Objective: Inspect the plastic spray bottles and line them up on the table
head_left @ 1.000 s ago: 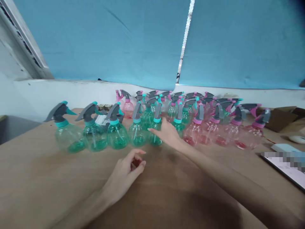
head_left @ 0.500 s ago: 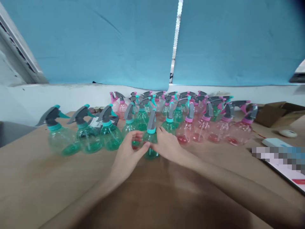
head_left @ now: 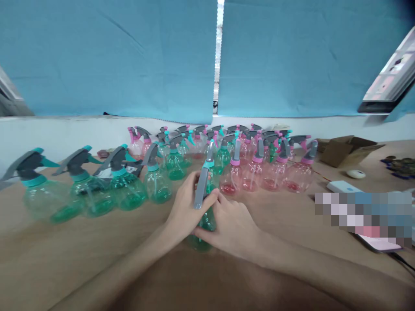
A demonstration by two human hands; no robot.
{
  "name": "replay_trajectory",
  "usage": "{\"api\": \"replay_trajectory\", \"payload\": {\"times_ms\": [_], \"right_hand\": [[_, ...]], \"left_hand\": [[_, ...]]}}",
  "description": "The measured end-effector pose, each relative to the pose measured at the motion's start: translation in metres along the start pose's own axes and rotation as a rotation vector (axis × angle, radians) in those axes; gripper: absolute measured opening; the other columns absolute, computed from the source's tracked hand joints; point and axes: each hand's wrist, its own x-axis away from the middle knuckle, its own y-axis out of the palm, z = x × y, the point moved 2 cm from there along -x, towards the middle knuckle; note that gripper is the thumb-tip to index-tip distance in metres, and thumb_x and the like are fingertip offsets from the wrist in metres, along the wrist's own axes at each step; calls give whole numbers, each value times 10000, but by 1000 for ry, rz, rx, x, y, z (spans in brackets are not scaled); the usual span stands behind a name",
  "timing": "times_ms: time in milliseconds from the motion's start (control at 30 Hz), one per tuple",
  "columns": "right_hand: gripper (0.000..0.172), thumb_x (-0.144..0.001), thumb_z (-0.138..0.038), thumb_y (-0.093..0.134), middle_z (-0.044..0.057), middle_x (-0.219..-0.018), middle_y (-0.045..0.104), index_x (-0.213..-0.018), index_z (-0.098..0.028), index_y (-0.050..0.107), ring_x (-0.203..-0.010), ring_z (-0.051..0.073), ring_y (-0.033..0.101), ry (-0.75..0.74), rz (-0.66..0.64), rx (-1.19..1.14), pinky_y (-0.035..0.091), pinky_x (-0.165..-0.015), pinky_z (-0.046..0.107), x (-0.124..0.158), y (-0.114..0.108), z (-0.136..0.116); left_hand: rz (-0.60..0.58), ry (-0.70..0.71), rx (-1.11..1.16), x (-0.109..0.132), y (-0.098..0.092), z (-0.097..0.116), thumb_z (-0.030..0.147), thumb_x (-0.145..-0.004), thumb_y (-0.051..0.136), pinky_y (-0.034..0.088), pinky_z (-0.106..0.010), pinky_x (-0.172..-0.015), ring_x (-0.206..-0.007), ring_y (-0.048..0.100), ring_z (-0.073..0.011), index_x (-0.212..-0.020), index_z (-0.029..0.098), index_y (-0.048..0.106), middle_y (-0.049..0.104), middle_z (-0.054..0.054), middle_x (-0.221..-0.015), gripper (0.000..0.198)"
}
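Before me is a green spray bottle (head_left: 208,221) with a grey sprayer head, enclosed by both my hands. My left hand (head_left: 184,203) is closed around its upper part beside the grey head, with most of the fingers hidden behind it. Against the right side of the green body, my right hand (head_left: 235,222) is closed, its thumb across the front low down. The two hands meet at the bottle's neck. Close to my left hand stands a green bottle (head_left: 158,185); past my right hand is a pink bottle (head_left: 231,179).
Several green bottles (head_left: 128,190) stand to the left and several pink ones (head_left: 272,176) to the right, with more rows behind. An open cardboard box (head_left: 345,151), a white mouse (head_left: 355,173) and a white box (head_left: 343,187) lie at right on the wooden table (head_left: 81,263).
The held green bottle has come nearer to me. My right hand has shifted lower on its body, and my left hand has closed round its upper part. The view has turned right.
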Motion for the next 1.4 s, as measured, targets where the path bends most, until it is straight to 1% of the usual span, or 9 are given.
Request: {"api": "replay_trajectory", "payload": {"times_ms": [167,300,433,600,800,1067,1167,1333,1400], "right_hand": [[653,-739,-721,506,113,-1016,644,-1057,-152,542,-901,304,631,-8,-24,-130,510,-679,416,14,-6,18],[669,-737,-733,502,133,-985,647,-1038,-138,560,-908,319,621,-26,-142,-150,496,-761,476,29,-4,51],[648,-816,-624,519,155,-1249,567,-1271,-164,474,-1135,300,539,-73,-232,-238,438,-928,476,44,2,93],[724,-786,-629,557,137,-1417,433,-1349,-188,439,-1304,286,391,-72,-296,-251,334,-1055,482,53,10,127],[743,-768,-615,588,120,-1443,394,-1370,-207,431,-1343,281,326,-153,-273,-284,283,-1086,502,50,23,134],[735,-777,-629,567,121,-1442,389,-1359,-196,449,-1348,281,315,-139,-284,-298,268,-1090,509,49,28,137],[751,-778,-651,544,128,-1445,380,-1355,-180,454,-1351,280,308,-125,-306,-290,269,-1090,504,48,26,137],[759,-771,-663,542,115,-1449,378,-1359,-192,451,-1357,272,296,-118,-326,-294,255,-1100,495,48,26,138],[748,-769,-655,554,102,-1456,370,-1360,-210,449,-1360,273,291,-121,-320,-308,252,-1101,497,48,27,139]], "left_hand": [[19,4,13,0,12,1,211,-795,520,478,-396,-827,-933,600,-221,-1048,197,504,616,-52,-1017,254],[51,15,81,1,18,-3,195,-788,502,472,-371,-840,-940,606,-208,-1044,207,510,612,-40,-1027,257],[38,17,98,0,20,-6,177,-797,483,465,-324,-829,-914,602,-180,-1027,212,529,614,-23,-1014,237],[25,9,81,-7,24,-5,199,-767,500,471,-302,-724,-806,583,-175,-1026,200,555,621,-15,-929,265],[9,-5,62,-16,33,-6,205,-756,502,476,-298,-691,-713,554,-160,-988,218,568,606,1,-838,242],[-12,24,65,-23,37,-6,184,-747,474,464,-311,-737,-733,552,-169,-947,229,553,589,13,-812,219],[-18,9,41,-22,38,-6,208,-752,467,448,-305,-679,-697,532,-172,-937,241,541,570,14,-787,202],[13,14,0,-22,37,-4,234,-745,469,394,-285,-578,-594,435,-147,-774,241,475,461,36,-662,31],[11,10,-8,-23,36,-3,244,-736,473,365,-273,-535,-560,400,-136,-722,234,451,425,40,-632,28]]}}
